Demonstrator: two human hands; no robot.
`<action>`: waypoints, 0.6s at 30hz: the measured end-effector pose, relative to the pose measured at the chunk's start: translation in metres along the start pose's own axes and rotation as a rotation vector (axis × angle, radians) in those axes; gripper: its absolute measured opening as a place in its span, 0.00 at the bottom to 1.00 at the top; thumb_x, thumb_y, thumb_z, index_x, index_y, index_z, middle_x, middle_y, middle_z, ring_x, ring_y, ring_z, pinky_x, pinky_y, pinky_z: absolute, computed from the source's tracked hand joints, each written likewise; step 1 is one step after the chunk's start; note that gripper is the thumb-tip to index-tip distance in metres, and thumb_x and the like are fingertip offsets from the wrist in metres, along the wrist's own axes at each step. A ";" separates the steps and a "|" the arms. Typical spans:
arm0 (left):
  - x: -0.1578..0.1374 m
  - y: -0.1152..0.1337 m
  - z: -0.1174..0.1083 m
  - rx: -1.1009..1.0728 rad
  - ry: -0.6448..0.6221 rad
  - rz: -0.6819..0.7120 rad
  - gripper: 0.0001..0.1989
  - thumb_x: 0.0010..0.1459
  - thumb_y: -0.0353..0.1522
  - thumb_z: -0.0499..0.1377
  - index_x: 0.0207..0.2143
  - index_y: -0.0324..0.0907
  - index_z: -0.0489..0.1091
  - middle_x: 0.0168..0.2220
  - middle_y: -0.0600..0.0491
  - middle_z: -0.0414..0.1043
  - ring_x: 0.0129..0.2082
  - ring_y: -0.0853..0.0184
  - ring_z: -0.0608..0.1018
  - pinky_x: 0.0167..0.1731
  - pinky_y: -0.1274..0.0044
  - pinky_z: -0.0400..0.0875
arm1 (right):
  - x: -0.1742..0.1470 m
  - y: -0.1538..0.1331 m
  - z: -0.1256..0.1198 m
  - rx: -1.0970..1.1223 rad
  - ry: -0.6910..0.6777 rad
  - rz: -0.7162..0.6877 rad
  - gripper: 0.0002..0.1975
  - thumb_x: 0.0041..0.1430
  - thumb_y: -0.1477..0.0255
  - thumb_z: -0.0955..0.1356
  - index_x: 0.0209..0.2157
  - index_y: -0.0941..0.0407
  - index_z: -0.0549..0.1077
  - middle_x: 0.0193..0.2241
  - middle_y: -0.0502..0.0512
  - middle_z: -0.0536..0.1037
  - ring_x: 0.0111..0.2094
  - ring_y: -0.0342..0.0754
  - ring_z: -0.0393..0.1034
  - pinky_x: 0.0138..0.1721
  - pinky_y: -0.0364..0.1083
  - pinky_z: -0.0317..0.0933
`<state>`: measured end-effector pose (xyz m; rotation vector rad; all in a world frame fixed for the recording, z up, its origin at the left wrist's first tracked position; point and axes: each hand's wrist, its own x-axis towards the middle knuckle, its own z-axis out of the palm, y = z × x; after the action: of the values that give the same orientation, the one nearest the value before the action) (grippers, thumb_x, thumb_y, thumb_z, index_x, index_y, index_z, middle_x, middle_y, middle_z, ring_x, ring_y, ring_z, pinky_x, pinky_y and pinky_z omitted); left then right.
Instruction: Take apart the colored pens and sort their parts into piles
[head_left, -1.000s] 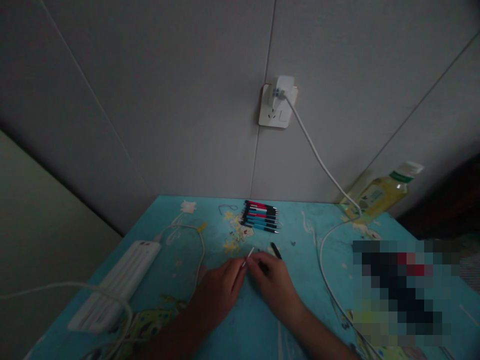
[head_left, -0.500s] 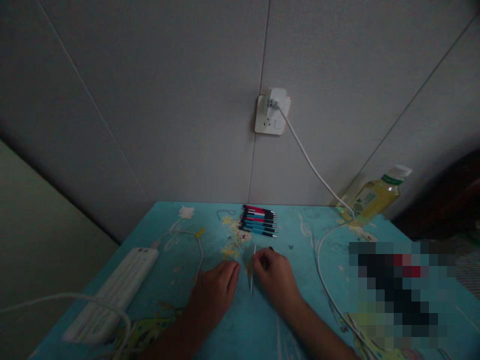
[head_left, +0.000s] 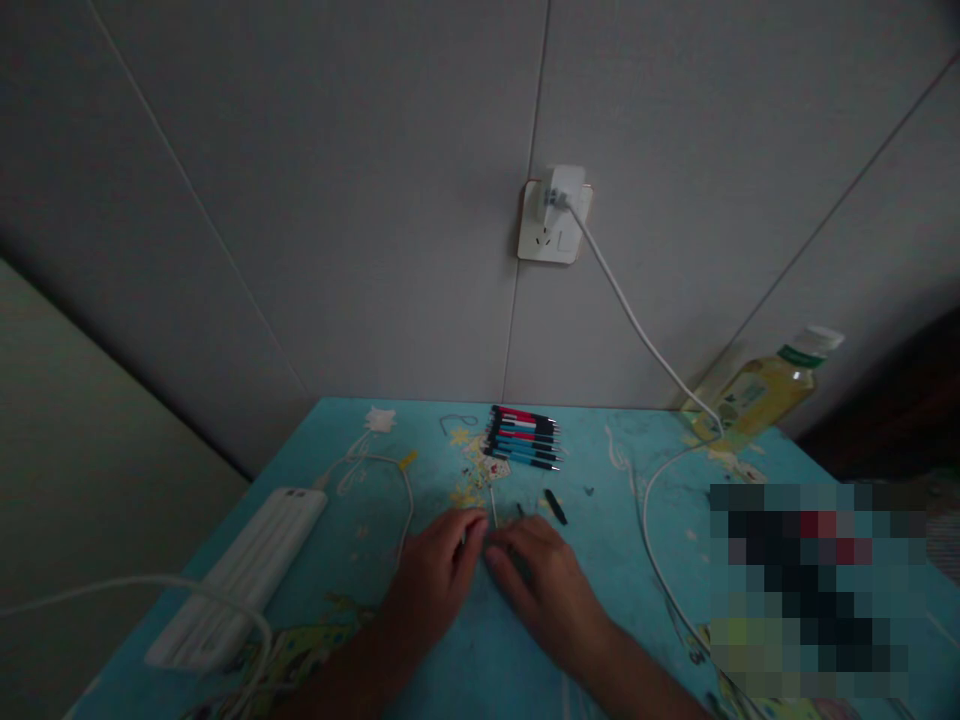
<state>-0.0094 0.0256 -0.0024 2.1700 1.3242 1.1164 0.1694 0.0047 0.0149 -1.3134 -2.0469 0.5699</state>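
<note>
Leftmost, a white cable (head_left: 142,579) loops in over a long white power strip (head_left: 240,575), which lies at a slant along the side of the blue patterned table (head_left: 637,620). From its far end a thin cord (head_left: 409,500) with a yellow tag (head_left: 407,460) curves toward the left hand (head_left: 435,570), whose thumb and forefinger are drawn close together; whether they grip anything I cannot tell. Just beyond the fingertips, in the gap between the two hands, a slim white rod (head_left: 493,505) points away toward the wall, its near end hidden. Behind it pens (head_left: 523,437) in red, blue and black lie side by side in a neat stack. The right hand (head_left: 547,585) is almost touching the left, its fingers curled and narrow, their hold also unclear. Past its knuckles lies a small black piece (head_left: 556,506). Farther right, a white cord (head_left: 630,315) drops from the wall socket (head_left: 536,240) past a tilted bottle of yellow liquid (head_left: 772,390), near a pixelated patch (head_left: 817,590).
</note>
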 end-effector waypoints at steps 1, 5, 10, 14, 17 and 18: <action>0.000 0.002 -0.002 -0.050 0.039 -0.012 0.10 0.68 0.33 0.52 0.44 0.42 0.72 0.38 0.51 0.78 0.36 0.67 0.80 0.39 0.77 0.73 | -0.002 -0.004 0.001 0.026 -0.025 -0.020 0.07 0.67 0.69 0.65 0.41 0.53 0.75 0.37 0.54 0.77 0.42 0.49 0.69 0.47 0.47 0.61; 0.000 0.009 -0.009 -0.302 0.120 -0.154 0.09 0.67 0.36 0.54 0.41 0.42 0.72 0.32 0.53 0.78 0.25 0.70 0.77 0.29 0.80 0.73 | -0.004 -0.017 0.003 0.143 -0.055 -0.042 0.07 0.67 0.70 0.65 0.42 0.53 0.75 0.38 0.54 0.77 0.42 0.49 0.69 0.48 0.47 0.61; 0.006 0.012 -0.007 -0.570 0.156 -0.334 0.11 0.66 0.39 0.55 0.41 0.41 0.71 0.38 0.50 0.78 0.35 0.66 0.80 0.39 0.76 0.73 | 0.001 -0.015 -0.004 0.335 0.081 0.119 0.10 0.67 0.66 0.65 0.40 0.54 0.77 0.33 0.51 0.78 0.34 0.46 0.70 0.36 0.43 0.62; 0.007 0.011 0.001 -0.650 -0.009 -0.389 0.13 0.66 0.39 0.55 0.42 0.40 0.72 0.29 0.53 0.77 0.31 0.66 0.79 0.37 0.76 0.72 | 0.006 -0.003 -0.010 0.450 0.232 0.233 0.13 0.66 0.63 0.66 0.35 0.56 0.77 0.30 0.52 0.78 0.33 0.46 0.70 0.35 0.43 0.62; 0.004 0.013 0.006 -0.688 -0.124 -0.393 0.12 0.66 0.39 0.56 0.40 0.40 0.72 0.27 0.54 0.75 0.29 0.66 0.78 0.34 0.76 0.71 | 0.008 0.003 -0.010 0.520 0.266 0.228 0.13 0.67 0.63 0.65 0.36 0.56 0.77 0.31 0.52 0.78 0.34 0.46 0.70 0.36 0.43 0.62; 0.004 0.015 0.007 -0.699 -0.143 -0.395 0.11 0.65 0.38 0.56 0.40 0.40 0.72 0.26 0.55 0.75 0.28 0.67 0.78 0.34 0.76 0.71 | 0.008 0.004 -0.009 0.530 0.266 0.213 0.12 0.67 0.64 0.65 0.36 0.56 0.77 0.32 0.52 0.78 0.34 0.46 0.70 0.36 0.43 0.63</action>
<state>0.0057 0.0222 0.0044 1.3837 1.0260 1.0335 0.1761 0.0136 0.0206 -1.2078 -1.4186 0.9061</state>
